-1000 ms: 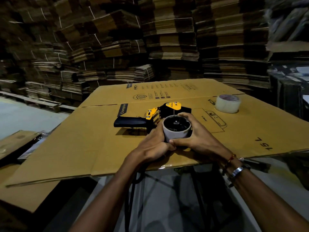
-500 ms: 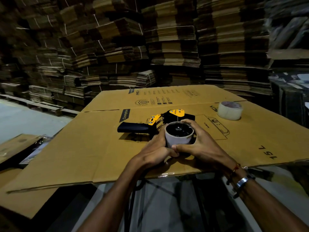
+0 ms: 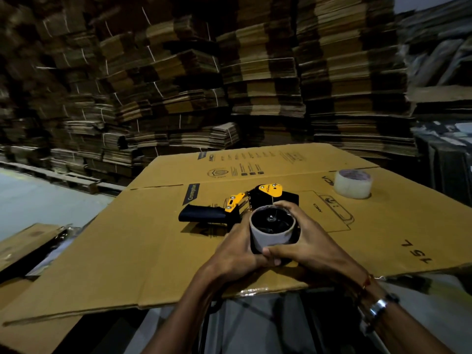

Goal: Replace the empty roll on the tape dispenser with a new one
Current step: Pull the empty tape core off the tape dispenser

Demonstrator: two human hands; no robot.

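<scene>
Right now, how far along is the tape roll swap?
Early on. Nothing looks finished: the empty roll, a bare core, still sits on the tape dispenser, which lies on the flattened cardboard. In hand: the left hand and right hand both grip that core, seemingly to work it off. Left to do: remove it, then fit the new roll, which waits untouched at the far right.

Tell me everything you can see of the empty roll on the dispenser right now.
The empty roll is a bare pale cardboard-looking core, a short tube with no tape visible on it. It sits on the hub of the black and yellow tape dispenser, open end up, dark hub showing inside. The left hand and right hand grip it from both sides. The dispenser lies on the flattened carton.
</scene>
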